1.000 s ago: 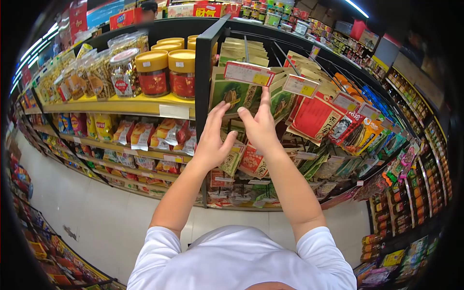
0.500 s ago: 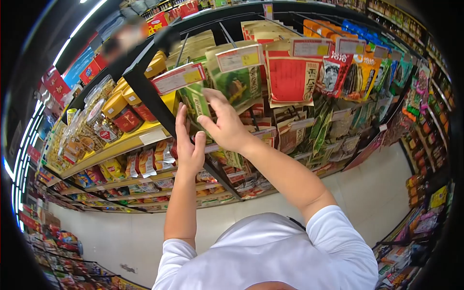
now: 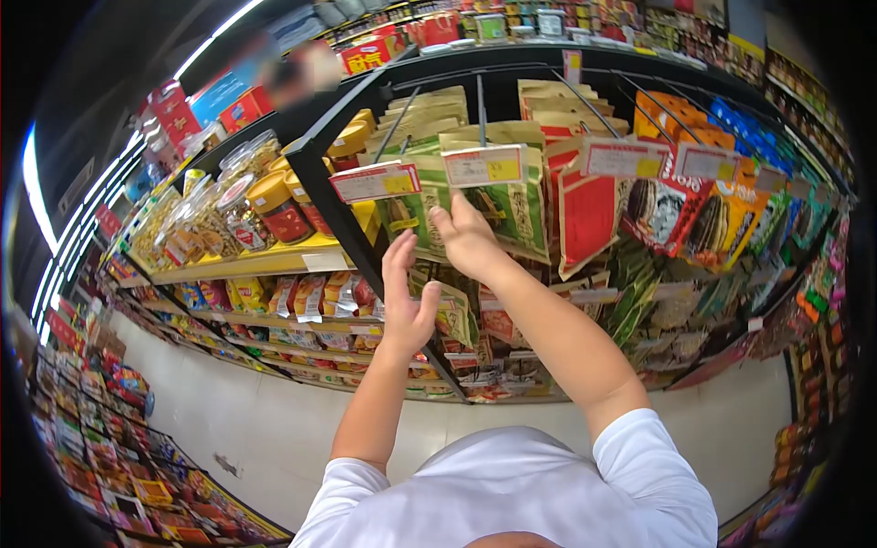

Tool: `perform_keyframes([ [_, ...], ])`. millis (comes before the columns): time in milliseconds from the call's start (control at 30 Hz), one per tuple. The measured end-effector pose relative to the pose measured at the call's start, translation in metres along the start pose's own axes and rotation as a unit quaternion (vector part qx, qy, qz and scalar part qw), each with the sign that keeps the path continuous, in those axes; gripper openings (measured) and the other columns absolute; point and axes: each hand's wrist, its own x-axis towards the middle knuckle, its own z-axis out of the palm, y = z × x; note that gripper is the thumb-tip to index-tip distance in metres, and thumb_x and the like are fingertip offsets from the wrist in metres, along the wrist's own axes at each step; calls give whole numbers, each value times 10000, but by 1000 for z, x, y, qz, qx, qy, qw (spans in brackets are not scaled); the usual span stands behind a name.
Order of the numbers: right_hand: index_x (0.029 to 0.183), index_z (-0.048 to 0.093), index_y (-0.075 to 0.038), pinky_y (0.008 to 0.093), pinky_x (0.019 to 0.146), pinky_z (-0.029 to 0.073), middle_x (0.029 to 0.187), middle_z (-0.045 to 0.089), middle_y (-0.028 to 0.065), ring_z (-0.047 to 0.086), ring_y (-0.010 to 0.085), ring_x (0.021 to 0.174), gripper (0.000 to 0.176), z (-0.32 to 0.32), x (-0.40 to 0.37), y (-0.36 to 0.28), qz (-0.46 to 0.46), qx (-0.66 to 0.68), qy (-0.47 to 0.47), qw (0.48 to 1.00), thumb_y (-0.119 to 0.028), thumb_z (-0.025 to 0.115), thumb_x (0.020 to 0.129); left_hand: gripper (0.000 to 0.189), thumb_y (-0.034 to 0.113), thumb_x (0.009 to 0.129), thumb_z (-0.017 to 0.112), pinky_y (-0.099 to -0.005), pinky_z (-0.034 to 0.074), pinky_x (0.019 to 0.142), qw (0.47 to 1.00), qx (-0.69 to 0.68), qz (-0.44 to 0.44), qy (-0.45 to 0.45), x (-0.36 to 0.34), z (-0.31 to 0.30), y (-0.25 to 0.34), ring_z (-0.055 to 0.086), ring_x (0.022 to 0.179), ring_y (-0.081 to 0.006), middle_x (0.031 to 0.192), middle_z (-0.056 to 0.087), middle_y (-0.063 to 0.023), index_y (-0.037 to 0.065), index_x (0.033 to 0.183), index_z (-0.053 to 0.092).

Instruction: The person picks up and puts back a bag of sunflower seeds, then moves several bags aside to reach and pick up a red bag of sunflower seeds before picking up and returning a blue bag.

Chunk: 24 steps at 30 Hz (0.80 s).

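Nearest is a white shirt (image 3: 521, 484). Ahead of it, the left hand (image 3: 409, 297) is raised below the left green bag (image 3: 396, 212), its fingers extended close together and the thumb apart, holding nothing. The right hand (image 3: 472, 239) is at the facing edges of that bag and the right green bag (image 3: 519, 219); whether its fingers pinch either, I cannot tell. Both bags hang on hooks behind price tags (image 3: 484, 166). To the right hangs a red bag (image 3: 585, 219); left, beyond a black post (image 3: 336, 210), yellow-lidded jars (image 3: 274, 208) stand on a shelf (image 3: 224, 268). Farther off are ceiling lights (image 3: 219, 36).
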Motion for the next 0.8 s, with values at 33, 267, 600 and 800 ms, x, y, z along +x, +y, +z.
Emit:
perform_keyframes([
  [33, 1397, 509, 36, 452, 1092, 408, 1369, 572, 305, 537, 422, 1301, 467, -3, 6, -5, 20, -54, 16, 998, -290, 527, 1063, 633, 105, 935, 625, -429, 375, 1150, 1000, -2, -4, 8, 1, 3, 4, 415, 1422, -341, 1565, 386, -211, -22, 1512, 396],
  [267, 1195, 524, 21, 567, 975, 444, 1125, 654, 309, 593, 511, 1096, 385, -3, 12, -2, -4, -178, 23, 984, -336, 503, 1052, 595, 104, 922, 636, -435, 385, 1145, 999, 37, 6, 35, 1, 8, 12, 445, 1389, -368, 1522, 426, -215, -3, 1475, 444],
  [600, 1410, 516, 23, 410, 1089, 476, 1329, 655, 202, 628, 293, 1263, 457, -63, -62, -21, -90, -33, -16, 995, -39, 611, 967, 462, 27, 949, 585, -387, 478, 1075, 993, -115, -26, -4, 12, 19, 4, 612, 1239, -291, 1362, 582, -196, -38, 1402, 527],
  [800, 1543, 377, -5, 477, 1227, 323, 1647, 312, 198, 365, 339, 1507, 650, -94, -78, -12, -130, -92, 106, 982, -37, 629, 945, 614, 119, 947, 632, -453, 315, 1221, 997, -74, -9, 4, 45, 41, 12, 408, 1469, -380, 1593, 408, -206, 23, 1524, 447],
])
